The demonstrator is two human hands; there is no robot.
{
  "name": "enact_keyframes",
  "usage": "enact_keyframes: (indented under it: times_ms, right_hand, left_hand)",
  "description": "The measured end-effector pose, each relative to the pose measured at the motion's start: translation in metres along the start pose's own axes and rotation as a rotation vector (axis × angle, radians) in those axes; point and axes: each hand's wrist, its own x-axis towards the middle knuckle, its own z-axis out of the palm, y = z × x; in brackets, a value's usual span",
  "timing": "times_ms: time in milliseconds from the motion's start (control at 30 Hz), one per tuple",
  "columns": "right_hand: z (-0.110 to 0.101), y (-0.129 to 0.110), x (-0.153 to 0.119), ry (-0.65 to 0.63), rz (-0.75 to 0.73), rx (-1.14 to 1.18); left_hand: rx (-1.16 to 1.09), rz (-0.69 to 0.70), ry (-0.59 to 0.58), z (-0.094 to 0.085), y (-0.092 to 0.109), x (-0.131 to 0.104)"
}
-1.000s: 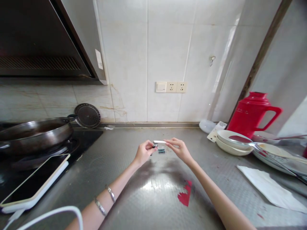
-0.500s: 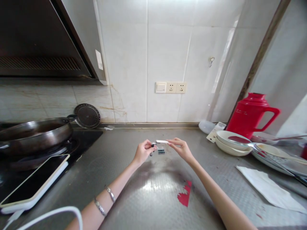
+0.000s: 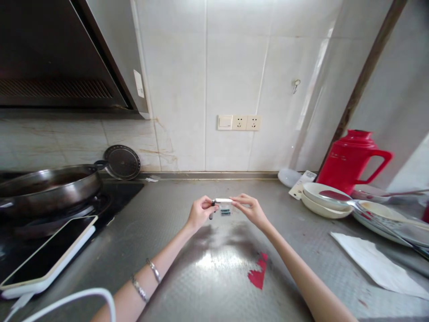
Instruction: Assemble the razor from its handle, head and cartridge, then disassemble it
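Above the middle of the metal counter [image 3: 208, 295], my left hand [image 3: 199, 213] pinches a small black piece [image 3: 211, 215], too small to name. My right hand [image 3: 250, 210] grips the right end of a slim white stick [image 3: 223, 201] between its fingertips. The stick lies level between both hands, its left end against the black piece at my left fingertips; whether the two are joined, I cannot tell. Just below the stick is a small clear packet [image 3: 225, 210] with dark stripes.
A torn red scrap [image 3: 257, 276] lies between my forearms. On the left are a pan [image 3: 80, 183], a phone [image 3: 50, 255] and a white cable [image 3: 90, 293]. To the right stand stacked bowls [image 3: 326, 210], a red thermos [image 3: 348, 156] and a white napkin [image 3: 375, 264].
My right hand has moved slightly left with the white stick, bringing the stick's left end up against the black piece. My left hand has barely moved.
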Motion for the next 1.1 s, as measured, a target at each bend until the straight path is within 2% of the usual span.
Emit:
enact_keyframes:
  times_ms: [233, 333, 500, 600, 667, 900, 1100]
  right_hand:
    - [-0.002, 0.030, -0.004, 0.081, 0.124, 0.007]
    - [0.005, 0.032, -0.004, 0.122, 0.213, 0.100]
    - [0.020, 0.025, -0.003, 0.167, 0.415, 0.315]
    - [0.025, 0.015, -0.002, 0.184, 0.473, 0.452]
    - [0.028, 0.005, -0.001, 0.176, 0.520, 0.542]
    - [0.034, -0.046, -0.006, 0.045, 0.682, 0.706]
    - [0.042, -0.083, -0.031, 0.076, 0.735, 0.893]
  left_hand:
    - [0.005, -0.012, -0.022, 0.003, 0.005, -0.004]
    - [0.065, -0.021, 0.007, 0.005, 0.005, -0.006]
    - [0.337, 0.108, 0.111, 0.005, 0.003, -0.007]
    - [0.438, 0.153, 0.169, 0.004, 0.002, -0.009]
    - [0.423, 0.139, 0.183, 0.005, 0.000, -0.010]
    - [0.129, 0.008, 0.114, 0.011, -0.006, -0.018]
    - [0.123, 0.101, 0.119, 0.011, -0.009, -0.020]
